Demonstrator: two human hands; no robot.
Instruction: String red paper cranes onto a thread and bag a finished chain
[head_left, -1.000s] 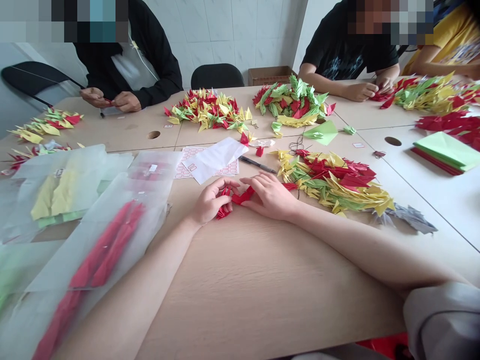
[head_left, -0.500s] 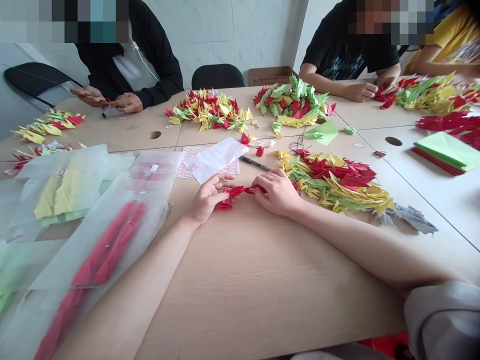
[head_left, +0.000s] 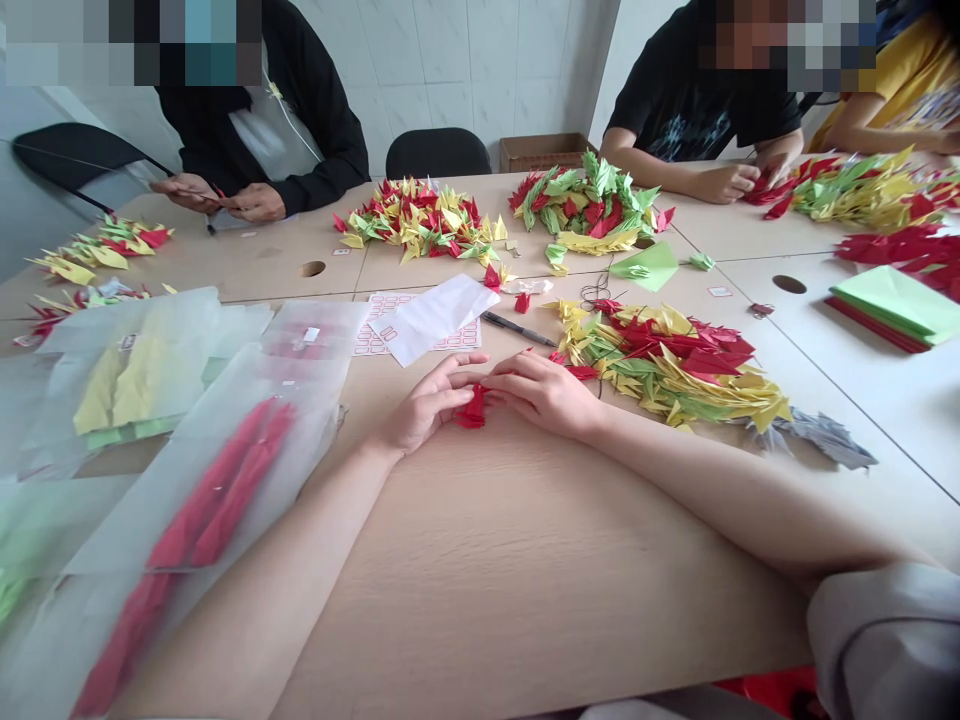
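Observation:
My left hand [head_left: 429, 408] is closed with thumb and fingers on a red folded-paper piece [head_left: 471, 410], above the near table. My right hand [head_left: 551, 395] meets it from the right, fingertips pinched at the same piece and covering part of it. Just beyond the right hand lie more red folded pieces [head_left: 581, 372] beside a heap of yellow, green and red folded paper [head_left: 675, 365]. A black pen [head_left: 517, 328] rests behind the hands, near a white paper slip [head_left: 435, 320] on a red-printed sheet [head_left: 375, 345].
Clear plastic bags [head_left: 247, 440] holding red, yellow and green paper cover the left side. Farther back are folded-paper piles [head_left: 420, 220] and a green wreath-like heap [head_left: 592, 205]. A green paper stack [head_left: 896, 303] lies right. Other people [head_left: 682, 110] work across the table.
My hands have come together, the right fingers moving left to the left fingertips. The red strand stretched between them is now mostly covered, with one red piece showing below the fingers.

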